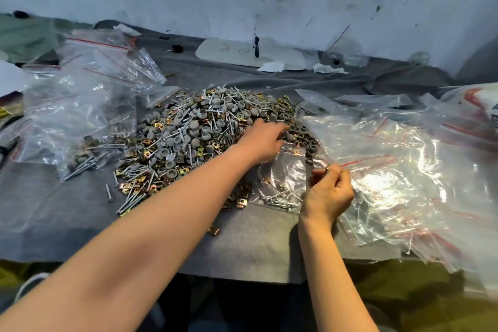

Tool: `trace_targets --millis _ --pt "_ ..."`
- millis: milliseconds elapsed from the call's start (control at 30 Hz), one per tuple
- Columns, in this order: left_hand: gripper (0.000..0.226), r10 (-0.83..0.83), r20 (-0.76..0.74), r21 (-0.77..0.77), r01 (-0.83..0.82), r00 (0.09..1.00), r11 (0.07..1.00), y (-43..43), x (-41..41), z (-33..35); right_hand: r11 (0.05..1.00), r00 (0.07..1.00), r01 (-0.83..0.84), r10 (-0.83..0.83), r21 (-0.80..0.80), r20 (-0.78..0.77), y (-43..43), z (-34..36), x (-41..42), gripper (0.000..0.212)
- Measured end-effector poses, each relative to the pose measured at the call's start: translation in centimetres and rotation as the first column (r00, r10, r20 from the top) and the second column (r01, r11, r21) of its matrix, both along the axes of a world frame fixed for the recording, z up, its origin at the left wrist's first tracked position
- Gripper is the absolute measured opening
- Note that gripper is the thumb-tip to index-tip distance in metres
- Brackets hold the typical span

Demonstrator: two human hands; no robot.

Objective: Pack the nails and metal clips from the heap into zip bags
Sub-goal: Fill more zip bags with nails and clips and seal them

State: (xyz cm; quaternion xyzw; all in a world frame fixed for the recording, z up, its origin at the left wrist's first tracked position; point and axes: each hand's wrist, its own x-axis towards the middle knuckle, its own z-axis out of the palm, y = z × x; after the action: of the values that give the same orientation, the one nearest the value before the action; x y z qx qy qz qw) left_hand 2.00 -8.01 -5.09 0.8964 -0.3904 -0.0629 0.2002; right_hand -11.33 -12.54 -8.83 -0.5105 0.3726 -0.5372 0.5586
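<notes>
1. Little looks done: the heap (199, 127) on the surface (80, 210) is large, and a few filled bags (78, 121) lie to its left.
2. The bag (285, 178) lies flat just right of the heap, nails (280, 201) at its near end.
3. Its long axis runs near-to-far, and the mouth seems to face the heap.
4. The right fingers (327, 174) pinch the bag's edge. The left fingers (277, 128) dig into the heap, and I cannot tell what they hold.

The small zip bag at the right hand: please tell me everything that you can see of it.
The small zip bag is clear, crinkled plastic. It lies on the grey cloth at the heap's near right edge. Several nails lie inside, towards its near end. The right hand pinches its far right corner; the left hand reaches into the heap beyond it.
</notes>
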Motion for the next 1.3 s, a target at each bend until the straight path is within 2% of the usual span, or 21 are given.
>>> trace_targets --millis 133,233,333,433,567,633,733,800,867,933,1000,1133,1233,1300 --pt "0.041 -0.016 0.004 0.000 0.016 1.000 1.000 -0.2 0.0 0.2 0.999 0.999 -0.027 0.026 0.037 0.025 -0.1 -0.2 0.1 0.038" --pt "0.028 -0.067 -0.051 -0.109 0.061 0.996 0.992 0.4 -0.4 1.2 0.998 0.998 -0.051 0.048 0.048 0.048 0.0 -0.2 0.0 0.037" --pt "0.013 -0.128 -0.086 -0.172 0.112 0.988 0.979 2.2 -0.8 3.4 0.998 0.999 -0.055 0.054 0.023 0.005 0.0 -0.2 0.0 0.033" --pt "0.014 -0.172 -0.079 -0.221 0.151 0.982 0.963 5.2 -1.6 6.0 0.998 0.997 -0.068 0.069 0.015 -0.024 -0.1 -0.3 0.0 0.030" --pt "0.004 -0.268 -0.109 -0.324 0.221 0.957 0.920 9.0 -3.5 8.1 0.988 0.990 -0.141 0.140 0.065 0.011 -0.3 -0.5 -0.4 0.020" --pt "0.007 -0.271 -0.076 -0.288 0.239 0.960 0.927 10.3 -4.2 8.2 0.975 0.976 -0.216 0.213 0.055 0.052 -0.2 -0.3 -0.7 0.016" --pt "0.013 -0.251 0.097 -0.219 0.267 0.963 0.938 11.5 -4.9 8.1 0.940 0.939 -0.332 0.337 -0.083 0.065 -0.2 1.4 -1.7 0.016" --pt "0.015 -0.264 0.168 -0.250 0.300 0.950 0.921 11.9 -5.6 8.2 0.866 0.899 -0.412 0.438 -0.284 0.030 0.0 3.6 -2.6 0.017" --pt "0.016 -0.290 0.217 -0.286 0.345 0.932 0.894 12.0 -6.4 8.2 0.717 0.837 -0.489 0.546 -0.496 -0.036 0.3 6.2 -3.6 0.018" --pt "0.016 -0.280 0.281 -0.273 0.356 0.918 0.894 11.9 -6.9 8.2 0.567 0.791 -0.528 0.600 -0.632 -0.122 0.4 8.5 -4.2 0.016" --pt "0.012 -0.254 0.344 -0.256 0.350 0.904 0.901 11.9 -7.2 8.4 0.510 0.773 -0.545 0.612 -0.665 -0.164 0.3 10.1 -4.6 0.015" --pt "0.009 -0.313 0.459 -0.251 0.460 0.831 0.852 11.9 -8.0 8.7 0.502 0.776 -0.563 0.594 -0.656 -0.212 -0.4 11.6 -4.6 0.015" --pt "0.008 -0.334 0.486 -0.241 0.492 0.807 0.837 11.8 -8.8 8.5 0.399 0.768 -0.613 0.506 -0.682 -0.394 -1.1 12.1 -4.4 0.013" --pt "0.010 -0.336 0.480 -0.249 0.493 0.811 0.834 11.8 -9.0 8.4 0.302 0.755 -0.649 0.365 -0.698 -0.544 -1.5 12.1 -4.2 0.015"
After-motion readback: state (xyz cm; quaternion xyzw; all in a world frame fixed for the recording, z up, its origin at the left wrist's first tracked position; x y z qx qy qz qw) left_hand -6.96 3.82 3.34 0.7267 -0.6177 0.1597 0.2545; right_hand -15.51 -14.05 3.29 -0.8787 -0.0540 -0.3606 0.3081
